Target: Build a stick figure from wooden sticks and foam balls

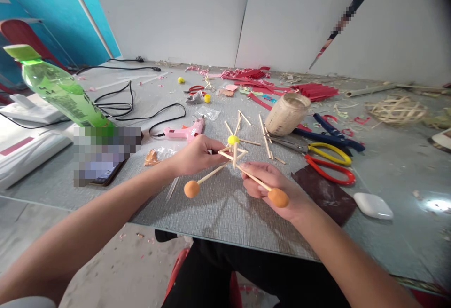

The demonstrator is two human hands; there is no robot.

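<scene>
Between my hands is a small wooden stick frame (235, 155) with a yellow ball (233, 140) on top. Two sticks reach from it toward me, ending in an orange ball (192, 189) at the left and another orange ball (278, 198) at the right. My left hand (199, 155) pinches the frame's left side, its fingertips partly hidden behind the sticks. My right hand (269, 183) is closed on the right-hand stick, near where it meets the frame. Loose sticks (266, 136) lie on the table just beyond.
A pink glue gun (185, 131), a phone (105, 169) and a green bottle (66, 98) are at the left. A jar (288, 114), scissors (331, 162), blue pliers (334, 136) and a white case (373, 205) are at the right. Red paper strips (313, 91) lie behind.
</scene>
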